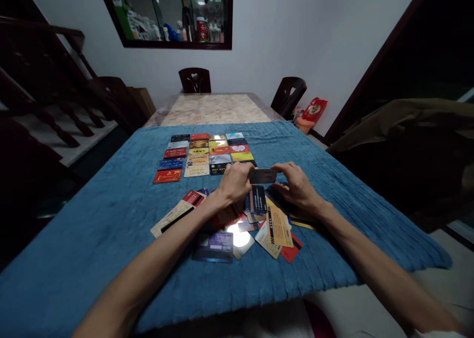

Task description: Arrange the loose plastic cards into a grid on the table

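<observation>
My left hand and my right hand together pinch one grey plastic card, each at one end, a little above the blue cloth. Both hands are closed on the card. Under and in front of them lies a loose heap of cards in many colours, some overlapping. Beyond the hands, a tidy grid of cards lies face up in rows on the cloth.
The blue cloth covers the near half of a long table; bare marbled tabletop shows beyond it. Two dark chairs stand at the far end. A wooden stair rail is at left, a brown draped cover at right.
</observation>
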`<state>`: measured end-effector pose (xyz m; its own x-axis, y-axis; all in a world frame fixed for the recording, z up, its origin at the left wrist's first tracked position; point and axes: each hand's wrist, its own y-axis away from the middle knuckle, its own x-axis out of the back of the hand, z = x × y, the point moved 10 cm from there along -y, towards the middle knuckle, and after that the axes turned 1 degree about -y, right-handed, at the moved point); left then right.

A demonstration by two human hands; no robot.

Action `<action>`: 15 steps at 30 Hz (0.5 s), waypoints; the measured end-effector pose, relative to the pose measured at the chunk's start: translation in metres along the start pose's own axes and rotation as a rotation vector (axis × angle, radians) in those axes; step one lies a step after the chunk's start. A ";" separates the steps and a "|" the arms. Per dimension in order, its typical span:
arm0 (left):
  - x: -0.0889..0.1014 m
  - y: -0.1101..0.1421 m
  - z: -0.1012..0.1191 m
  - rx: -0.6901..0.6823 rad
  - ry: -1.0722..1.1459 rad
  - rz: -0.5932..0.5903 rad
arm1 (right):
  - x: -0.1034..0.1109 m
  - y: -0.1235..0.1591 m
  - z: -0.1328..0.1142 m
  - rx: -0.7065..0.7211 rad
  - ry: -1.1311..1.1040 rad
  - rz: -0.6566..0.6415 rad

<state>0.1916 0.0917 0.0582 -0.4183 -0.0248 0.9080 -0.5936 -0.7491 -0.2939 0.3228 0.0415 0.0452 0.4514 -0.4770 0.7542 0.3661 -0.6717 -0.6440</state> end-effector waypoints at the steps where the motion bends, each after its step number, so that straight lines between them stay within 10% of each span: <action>1: 0.001 0.000 0.000 -0.001 0.006 0.000 | 0.000 0.000 -0.001 0.009 0.030 0.003; 15: 0.006 0.000 -0.002 -0.001 0.049 0.016 | 0.007 -0.004 -0.030 0.111 0.315 0.107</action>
<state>0.1883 0.0930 0.0630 -0.4606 -0.0042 0.8876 -0.5875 -0.7482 -0.3084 0.2999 0.0240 0.0566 0.2248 -0.7049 0.6727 0.4245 -0.5506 -0.7188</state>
